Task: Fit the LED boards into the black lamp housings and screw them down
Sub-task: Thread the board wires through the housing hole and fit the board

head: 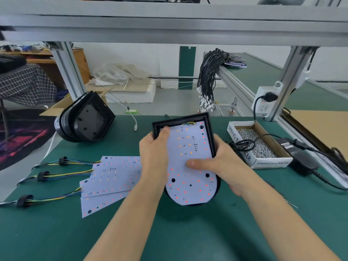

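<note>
Gripping the black housing [208,129] by both side edges, my left hand [154,153] and right hand [224,162] curl round it, right thumb pressing the LED board [190,162] flat.

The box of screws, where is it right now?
In the head view, the box of screws sits on the green mat at the right, just beyond the right hand, with a black power adapter beside it.
</note>
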Demonstrator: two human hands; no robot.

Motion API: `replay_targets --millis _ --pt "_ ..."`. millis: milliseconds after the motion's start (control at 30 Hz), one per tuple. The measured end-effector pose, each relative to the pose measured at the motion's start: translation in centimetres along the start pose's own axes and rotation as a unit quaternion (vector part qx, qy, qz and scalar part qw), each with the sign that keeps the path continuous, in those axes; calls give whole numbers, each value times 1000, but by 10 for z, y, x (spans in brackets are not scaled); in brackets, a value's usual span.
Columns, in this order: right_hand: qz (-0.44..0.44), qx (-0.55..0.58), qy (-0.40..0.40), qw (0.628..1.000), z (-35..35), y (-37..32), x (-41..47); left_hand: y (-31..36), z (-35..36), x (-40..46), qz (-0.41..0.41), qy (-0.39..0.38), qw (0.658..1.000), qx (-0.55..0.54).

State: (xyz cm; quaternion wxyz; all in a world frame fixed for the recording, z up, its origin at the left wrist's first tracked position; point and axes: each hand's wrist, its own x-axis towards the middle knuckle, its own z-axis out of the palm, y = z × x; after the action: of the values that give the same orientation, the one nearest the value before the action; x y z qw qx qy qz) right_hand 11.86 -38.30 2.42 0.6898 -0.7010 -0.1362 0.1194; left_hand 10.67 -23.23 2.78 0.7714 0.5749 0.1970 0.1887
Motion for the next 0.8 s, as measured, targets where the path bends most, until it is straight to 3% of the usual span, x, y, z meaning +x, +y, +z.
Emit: replay_targets --millis 167,300,367,500,567,800 --pt "-40 -58 101 992 -3 13 1 0 -14 -2 -3 -196 980 32" --pt "-72 -79 156 982 -1 15 6 -12 -27 -3 -3 -279 960 11" --pt "-67 -70 140 985 -1 13 9 -16 -28 -5 13 -262 965 -6" --pt "-13 -29 0 1000 -4 12 5 -22 -27 -5 41 -157 986 -33" --pt "12 -56 -16 998 -4 15 1 -24 -28 -5 32 -133 989 -54" --pt "-58 -65 66 994 2 27 -3 -28 -35 -5 20 -246 969 -30"
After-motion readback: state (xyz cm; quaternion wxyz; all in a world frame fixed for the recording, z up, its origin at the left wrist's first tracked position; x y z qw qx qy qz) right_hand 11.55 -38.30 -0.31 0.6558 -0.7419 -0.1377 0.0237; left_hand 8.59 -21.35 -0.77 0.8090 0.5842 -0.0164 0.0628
